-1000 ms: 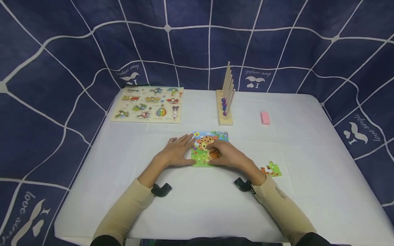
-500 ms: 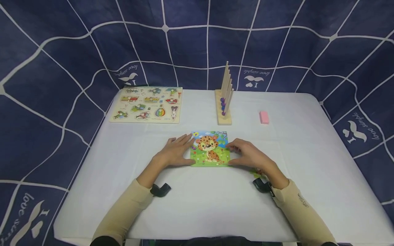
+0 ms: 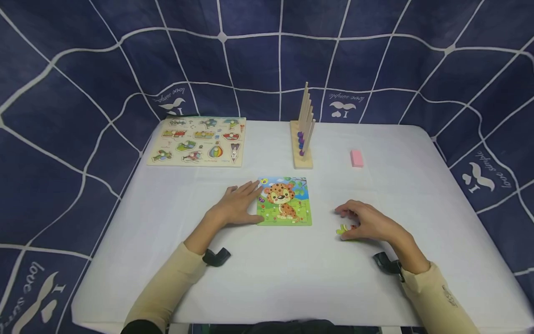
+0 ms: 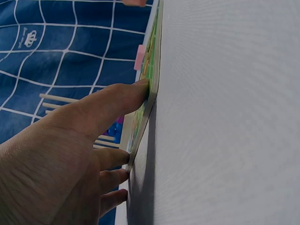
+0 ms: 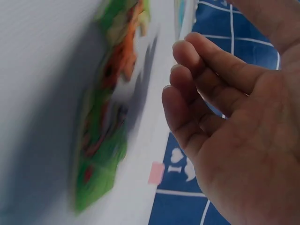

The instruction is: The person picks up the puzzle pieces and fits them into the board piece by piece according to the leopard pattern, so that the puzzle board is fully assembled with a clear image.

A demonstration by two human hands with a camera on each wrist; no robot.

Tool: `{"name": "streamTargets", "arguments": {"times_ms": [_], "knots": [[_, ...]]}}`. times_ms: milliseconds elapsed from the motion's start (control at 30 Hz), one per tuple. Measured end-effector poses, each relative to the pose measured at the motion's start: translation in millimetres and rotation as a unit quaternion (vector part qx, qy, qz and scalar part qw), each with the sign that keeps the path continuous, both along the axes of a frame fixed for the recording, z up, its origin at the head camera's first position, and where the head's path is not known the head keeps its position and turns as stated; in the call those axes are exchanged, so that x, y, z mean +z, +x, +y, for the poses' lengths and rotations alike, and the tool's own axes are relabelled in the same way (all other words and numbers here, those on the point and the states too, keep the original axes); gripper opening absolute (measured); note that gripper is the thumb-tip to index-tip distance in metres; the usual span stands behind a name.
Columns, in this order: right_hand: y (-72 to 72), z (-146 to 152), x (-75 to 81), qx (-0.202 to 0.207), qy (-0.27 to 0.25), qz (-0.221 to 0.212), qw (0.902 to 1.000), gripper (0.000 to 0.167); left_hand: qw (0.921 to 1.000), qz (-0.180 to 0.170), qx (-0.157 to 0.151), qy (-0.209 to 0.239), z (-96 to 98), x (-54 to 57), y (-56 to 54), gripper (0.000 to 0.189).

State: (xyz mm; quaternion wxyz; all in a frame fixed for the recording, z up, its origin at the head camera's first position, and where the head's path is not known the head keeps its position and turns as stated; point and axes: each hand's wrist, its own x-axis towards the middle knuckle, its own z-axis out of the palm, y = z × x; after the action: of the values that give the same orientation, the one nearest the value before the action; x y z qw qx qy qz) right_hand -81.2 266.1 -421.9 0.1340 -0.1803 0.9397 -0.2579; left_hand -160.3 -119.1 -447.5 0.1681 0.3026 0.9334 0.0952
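Observation:
A square leopard jigsaw puzzle [image 3: 284, 204] lies flat in the middle of the table. My left hand [image 3: 234, 205] rests against its left side; in the left wrist view its thumb [image 4: 133, 93] touches the board's edge with straight fingers. To the right of the puzzle, my right hand [image 3: 372, 222] hovers with loosely bent fingers over a few joined puzzle pieces [image 3: 342, 229], which it partly hides in the head view. The right wrist view has these green and orange pieces [image 5: 101, 173] blurred on the cloth, with a gap between them and the fingertips.
A wooden vehicle peg board [image 3: 196, 141] lies at the back left. Behind the puzzle stands a wooden base [image 3: 303, 162] with upright rods and purple and blue beads. A pink block [image 3: 356, 158] sits at the back right. Dark blue cloth [image 3: 250, 60] hangs behind the table.
My right hand has left the puzzle and moved right to the loose pieces. The leopard picture is now uncovered. My left hand stays at the puzzle's left edge.

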Motion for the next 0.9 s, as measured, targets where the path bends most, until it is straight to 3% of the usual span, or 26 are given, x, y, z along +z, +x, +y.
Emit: {"name": "streamTargets", "arguments": {"times_ms": [367, 900], "knots": [[16.0, 23.6, -11.7, -0.006, 0.005, 0.002, 1.0, 0.059, 1.0, -0.004, 0.004, -0.001, 0.8, -1.6, -1.8, 0.098], [15.7, 24.5, -14.7, 0.001, -0.011, 0.003, 0.9999, 0.043, 0.9999, -0.006, 0.008, 0.003, 1.6, -2.5, -1.7, 0.098]]}}
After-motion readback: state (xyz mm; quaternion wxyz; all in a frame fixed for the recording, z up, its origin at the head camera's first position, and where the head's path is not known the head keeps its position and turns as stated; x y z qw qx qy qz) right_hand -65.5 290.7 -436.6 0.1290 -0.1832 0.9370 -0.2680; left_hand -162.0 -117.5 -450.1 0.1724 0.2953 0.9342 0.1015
